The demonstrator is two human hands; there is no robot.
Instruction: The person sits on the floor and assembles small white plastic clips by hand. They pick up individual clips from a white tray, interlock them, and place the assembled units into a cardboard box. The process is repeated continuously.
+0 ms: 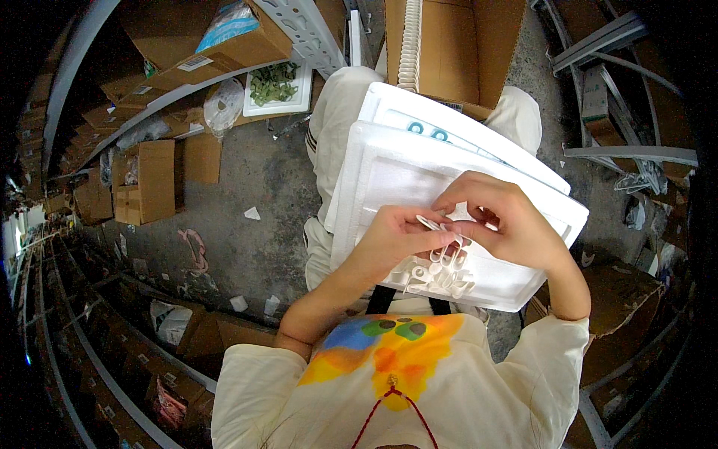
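Note:
Both my hands meet over a white foam tray [359, 202] that rests on my lap. My left hand [385, 243] is closed, its thumb and fingers pinching a small white looped plastic piece [428, 222]. Facing it, my right hand [508, 217] is curled with thumb and fingertips on the same cluster of pieces. Narrow white loops [449, 253] hang just under the fingertips. Below them a pile of small white plastic parts [430, 278], some ring-shaped, lies in the tray's near part. How the held pieces join is hidden by my fingers.
Under this tray is another white foam tray [389, 97] with teal rings [426, 130]. Ahead stands an open cardboard box [449, 52] beside a ribbed white stack [410, 45]. At left are a tray of green pieces [273, 86] and a carton [146, 183]. Metal shelving [632, 153] flanks the right.

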